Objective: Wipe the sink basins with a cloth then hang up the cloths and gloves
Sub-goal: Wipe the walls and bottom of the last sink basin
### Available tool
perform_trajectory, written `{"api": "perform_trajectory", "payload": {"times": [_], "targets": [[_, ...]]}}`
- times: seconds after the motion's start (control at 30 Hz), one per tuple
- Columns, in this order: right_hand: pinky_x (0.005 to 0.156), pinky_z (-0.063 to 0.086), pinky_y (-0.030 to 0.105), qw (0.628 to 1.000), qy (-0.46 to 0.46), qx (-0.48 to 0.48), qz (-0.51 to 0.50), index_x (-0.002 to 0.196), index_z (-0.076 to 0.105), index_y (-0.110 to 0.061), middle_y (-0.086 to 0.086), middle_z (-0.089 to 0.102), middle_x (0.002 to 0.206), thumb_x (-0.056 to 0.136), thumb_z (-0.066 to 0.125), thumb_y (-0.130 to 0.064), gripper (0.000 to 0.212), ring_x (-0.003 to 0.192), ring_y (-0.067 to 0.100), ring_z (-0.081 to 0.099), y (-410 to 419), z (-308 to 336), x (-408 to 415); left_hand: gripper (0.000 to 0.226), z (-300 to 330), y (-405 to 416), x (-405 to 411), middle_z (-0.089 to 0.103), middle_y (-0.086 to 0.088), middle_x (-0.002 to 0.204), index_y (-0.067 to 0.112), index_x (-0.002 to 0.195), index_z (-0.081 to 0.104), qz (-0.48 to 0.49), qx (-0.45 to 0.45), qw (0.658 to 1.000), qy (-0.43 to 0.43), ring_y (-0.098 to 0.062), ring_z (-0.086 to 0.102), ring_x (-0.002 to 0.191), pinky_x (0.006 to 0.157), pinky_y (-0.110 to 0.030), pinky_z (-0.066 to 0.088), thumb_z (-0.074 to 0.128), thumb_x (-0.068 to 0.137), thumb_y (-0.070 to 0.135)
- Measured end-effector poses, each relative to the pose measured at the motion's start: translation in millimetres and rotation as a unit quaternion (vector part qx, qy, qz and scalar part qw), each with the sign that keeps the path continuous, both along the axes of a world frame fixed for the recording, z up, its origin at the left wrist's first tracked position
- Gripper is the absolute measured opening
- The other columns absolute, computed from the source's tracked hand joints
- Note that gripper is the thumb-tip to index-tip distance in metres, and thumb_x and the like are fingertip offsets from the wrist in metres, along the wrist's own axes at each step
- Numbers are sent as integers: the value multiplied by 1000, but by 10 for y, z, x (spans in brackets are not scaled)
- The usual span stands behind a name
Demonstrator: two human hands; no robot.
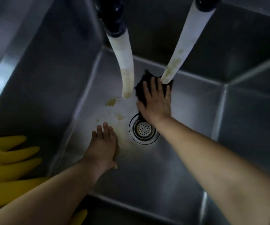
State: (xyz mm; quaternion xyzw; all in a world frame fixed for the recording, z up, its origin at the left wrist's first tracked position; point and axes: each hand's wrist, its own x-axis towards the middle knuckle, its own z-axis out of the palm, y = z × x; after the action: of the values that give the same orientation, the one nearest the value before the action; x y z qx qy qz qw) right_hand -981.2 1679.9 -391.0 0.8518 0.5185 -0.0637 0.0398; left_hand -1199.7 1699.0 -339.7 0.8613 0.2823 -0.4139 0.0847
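Deep steel basin (171,168), floor stained yellow-brown. Gloves (9,159) draped on left rim. Left hand (104,143) flat, empty, bracing. Right hand (155,101) spread, pressing dark cloth (143,82) near drain (144,129). Risks: residue missed beside left hand; gloves slipping in.

Both hands, left (104,144) and right (155,101), lie flat.

Counting now: one deep stainless-steel sink basin (188,168), one round perforated metal drain strainer (143,129), two white stained hoses with dark collars (124,62) (179,52), one dark crumpled cloth (141,86), two bare hands (104,146) (157,103), and yellow rubber gloves (9,159), at least one.
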Motion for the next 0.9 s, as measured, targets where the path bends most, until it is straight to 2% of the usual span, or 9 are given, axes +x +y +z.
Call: {"api": "perform_trajectory", "payload": {"times": [0.13, 0.23, 0.3, 0.37, 0.47, 0.6, 0.73, 0.8, 0.9], "targets": [[115, -11, 49, 992, 11, -27, 122, 151, 1, -25, 6, -1, 160, 92, 17, -56, 68, 145, 28, -11, 34, -65, -379, 127, 24, -13, 10, -17, -31, 151, -7, 143, -15, 4, 1, 1000, 3, -48, -4, 141, 118, -48, 11, 68, 72, 59], [115, -12, 44, 987, 18, -28, 159, 151, 2, -28, 1, 0, 160, 94, 22, -55, 67, 146, 23, -10, -48, -39, -168, 128, 32, -19, 32, -17, -31, 151, -6, 143, -16, 9, 0, 1000, 12, -47, -4, 141, 118, -47, 10, 68, 72, 59], [117, -7, 44, 993, 29, -7, 115, 151, 9, -28, 1, 7, 160, 92, 28, -55, 68, 146, 23, -4, -157, 5, 97, 129, 15, -23, 30, -17, -30, 152, -5, 144, -16, 16, -2, 1000, 13, -46, -4, 142, 118, -46, 10, 69, 71, 59], [118, -3, 45, 999, 28, 8, 30, 151, 13, -26, 3, 10, 159, 91, 30, -54, 68, 146, 23, -1, -325, 49, 371, 130, -10, -22, 24, -17, -29, 152, -5, 144, -16, 23, -5, 1000, 10, -46, -5, 142, 118, -46, 10, 69, 70, 60], [118, -2, 46, 996, -7, -9, -94, 151, 9, -22, 6, 6, 159, 93, 25, -54, 68, 146, 25, -1, -646, 75, 762, 132, -30, -19, 16, -16, -29, 152, -5, 144, -15, 25, -4, 1000, 2, -47, -4, 141, 116, -47, 10, 70, 67, 61], [118, 1, 46, 971, -42, -35, -235, 151, 6, -17, 9, 6, 159, 96, 24, -51, 67, 146, 26, 1, -873, 139, 1078, 130, -31, -12, -4, -15, -30, 152, -5, 144, -14, 26, -8, 1000, -10, -48, -3, 141, 116, -49, 9, 70, 68, 59], [115, -5, 48, 930, 8, -2, -367, 151, 5, -12, 13, 2, 159, 94, 29, -50, 72, 145, 32, -3, -459, 126, 864, 128, -18, 17, -35, -17, -31, 151, -6, 144, -13, 27, -22, 999, -20, -50, -4, 140, 115, -52, 8, 70, 70, 56], [114, -6, 51, 920, 32, 7, -392, 151, 2, -11, 15, -1, 158, 93, 30, -51, 76, 145, 34, -7, -137, 94, 677, 127, -6, 18, -18, -17, -34, 150, -9, 143, -14, 24, -19, 999, -16, -53, -4, 139, 115, -55, 9, 71, 72, 54], [114, -7, 52, 945, 38, 15, -326, 151, -1, -11, 16, -3, 158, 92, 32, -52, 79, 144, 34, -8, 306, 34, 360, 126, 5, 12, 7, -16, -39, 147, -13, 141, -14, 10, -12, 1000, -7, -58, -2, 136, 113, -59, 12, 71, 74, 52]]}}
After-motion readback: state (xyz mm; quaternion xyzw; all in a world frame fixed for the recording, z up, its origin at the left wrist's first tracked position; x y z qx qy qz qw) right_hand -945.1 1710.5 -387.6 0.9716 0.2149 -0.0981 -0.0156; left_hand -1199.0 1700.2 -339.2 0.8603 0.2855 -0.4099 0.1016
